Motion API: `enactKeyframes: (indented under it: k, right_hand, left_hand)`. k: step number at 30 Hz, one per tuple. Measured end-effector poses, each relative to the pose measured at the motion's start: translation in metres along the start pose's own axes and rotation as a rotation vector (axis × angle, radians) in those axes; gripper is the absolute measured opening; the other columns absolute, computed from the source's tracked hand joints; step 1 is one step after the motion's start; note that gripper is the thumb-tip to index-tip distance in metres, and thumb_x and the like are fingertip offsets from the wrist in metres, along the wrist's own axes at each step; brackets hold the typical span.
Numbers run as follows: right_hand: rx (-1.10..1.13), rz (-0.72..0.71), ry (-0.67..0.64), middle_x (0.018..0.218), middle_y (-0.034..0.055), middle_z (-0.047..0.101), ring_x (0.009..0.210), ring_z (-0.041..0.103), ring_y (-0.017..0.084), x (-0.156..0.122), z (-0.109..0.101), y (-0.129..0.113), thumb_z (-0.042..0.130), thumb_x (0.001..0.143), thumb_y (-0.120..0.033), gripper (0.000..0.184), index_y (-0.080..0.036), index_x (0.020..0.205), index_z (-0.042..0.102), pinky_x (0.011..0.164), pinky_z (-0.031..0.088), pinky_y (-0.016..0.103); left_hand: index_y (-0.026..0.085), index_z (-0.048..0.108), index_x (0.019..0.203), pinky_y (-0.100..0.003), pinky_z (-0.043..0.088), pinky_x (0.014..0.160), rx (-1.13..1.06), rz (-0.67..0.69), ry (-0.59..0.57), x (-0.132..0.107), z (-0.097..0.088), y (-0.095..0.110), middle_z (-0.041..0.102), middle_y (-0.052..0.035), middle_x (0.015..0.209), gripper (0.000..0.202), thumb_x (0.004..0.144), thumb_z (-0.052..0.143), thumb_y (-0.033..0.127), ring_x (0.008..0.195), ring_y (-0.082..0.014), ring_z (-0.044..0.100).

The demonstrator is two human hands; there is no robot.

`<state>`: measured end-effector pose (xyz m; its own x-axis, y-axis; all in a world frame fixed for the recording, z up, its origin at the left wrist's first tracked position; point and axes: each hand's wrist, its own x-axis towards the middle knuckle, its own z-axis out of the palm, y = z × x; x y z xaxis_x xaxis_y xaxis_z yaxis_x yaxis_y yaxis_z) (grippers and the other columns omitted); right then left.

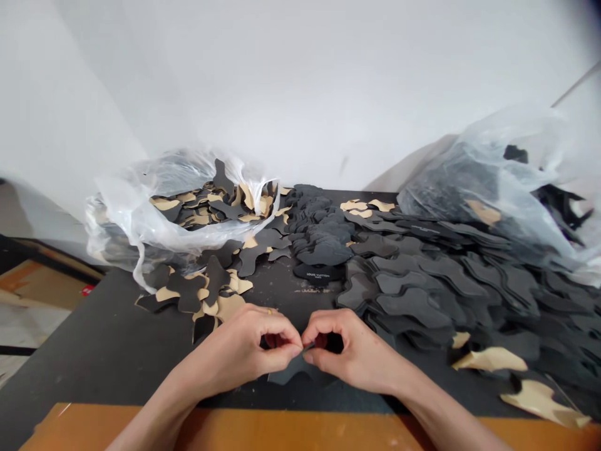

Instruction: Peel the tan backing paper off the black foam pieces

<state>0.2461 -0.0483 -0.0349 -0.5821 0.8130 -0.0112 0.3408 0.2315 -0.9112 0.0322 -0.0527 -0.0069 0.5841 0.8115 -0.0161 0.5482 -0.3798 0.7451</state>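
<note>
My left hand (235,344) and my right hand (352,347) meet at the middle of the dark work table (94,351), their fingertips pinching the upper edge of a black die-cut piece (295,374). Its lower part hangs below my fingers, and its upper part is hidden by them. Just beyond my left hand lies a heap of black pieces with tan backing paper (201,297). Beyond my right hand spreads a large overlapping pile of bare black pieces (413,300). Loose tan backing scraps (489,359) lie at the pile's near edge.
A clear plastic bag of backed pieces (154,213) stands at the far left of the table, and another bag of black pieces (488,181) at the far right. An orange wooden edge (282,429) runs beneath my forearms. A white wall (300,81) rises behind.
</note>
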Motion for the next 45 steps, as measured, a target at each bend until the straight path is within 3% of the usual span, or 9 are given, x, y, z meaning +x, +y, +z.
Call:
enactKeyframes:
  k: [13,20,24,37,45]
  right_hand:
    - [-0.137,-0.168,0.111,0.075,-0.0017,0.062,0.071,0.055,0.012,0.0017,0.0019,0.0077,0.067,0.083,-0.009,0.011,-0.020,0.080,0.065,0.066,0.042,0.025]
    - [-0.229,-0.457,0.190,0.085,0.0031,0.068,0.079,0.057,0.016,0.0034,0.0002,0.0099,0.055,0.094,-0.010,0.015,-0.020,0.090,0.065,0.073,0.046,0.030]
    - [-0.327,-0.559,0.203,0.087,0.0042,0.069,0.080,0.057,0.016,0.0030,0.0003,0.0094,0.052,0.096,-0.010,0.018,-0.020,0.089,0.065,0.073,0.047,0.031]
    - [-0.457,-0.670,0.214,0.088,0.0069,0.069,0.080,0.057,0.018,0.0010,-0.0009,0.0035,0.047,0.097,-0.010,0.023,-0.018,0.091,0.067,0.071,0.050,0.031]
    - [-0.569,-0.699,0.204,0.090,0.0070,0.069,0.082,0.056,0.018,-0.0017,0.0018,0.0045,0.048,0.095,-0.008,0.021,-0.017,0.095,0.066,0.071,0.049,0.030]
  left_hand:
    - [0.020,0.050,0.074,-0.020,0.034,0.063,-0.021,-0.036,0.021,-0.0008,0.0057,-0.0016,0.050,0.0063,0.071,0.015,0.080,0.052,0.006,0.066,-0.0089,0.046]
    - [0.019,0.053,0.077,-0.020,0.037,0.062,-0.284,-0.156,-0.085,0.0001,0.0034,0.0000,0.054,0.0052,0.071,0.009,0.084,0.049,0.015,0.067,-0.0103,0.047]
    - [0.018,0.055,0.076,-0.021,0.038,0.062,-0.315,-0.192,-0.099,0.0003,0.0032,0.0008,0.057,0.0044,0.070,0.009,0.083,0.051,0.017,0.066,-0.0106,0.049]
    - [0.017,0.059,0.071,-0.021,0.039,0.061,-0.505,-0.303,-0.162,0.0051,0.0057,-0.0055,0.064,0.0031,0.068,0.007,0.072,0.053,0.013,0.063,-0.0106,0.054]
    - [0.016,0.059,0.069,-0.022,0.039,0.060,-0.651,-0.382,-0.128,0.0085,0.0080,-0.0075,0.062,0.0034,0.063,0.005,0.065,0.055,0.016,0.060,-0.0109,0.052]
